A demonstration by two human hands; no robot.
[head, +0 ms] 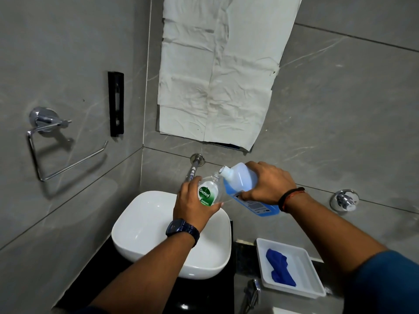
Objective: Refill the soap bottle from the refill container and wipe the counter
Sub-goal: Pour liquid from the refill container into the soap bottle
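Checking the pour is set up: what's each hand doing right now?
Left hand: closed around the clear soap bottle, above the sink.
Right hand: closed around the tilted refill container of blue liquid.

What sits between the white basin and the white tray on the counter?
In the head view, only a bare strip of dark counter separates the basin from the tray; nothing rests there.

Your left hand (192, 206): bare, no ring visible. Left wrist: dark blue watch (181, 230), rectangular face, textured strap in same dark blue. Your right hand (269, 184): bare. Right wrist: thin dark cord band (289, 198) with reddish thread beside it. Both forearms uncovered. Blue sleeve (385, 282) shows on right upper arm, plain fabric, no markings visible.
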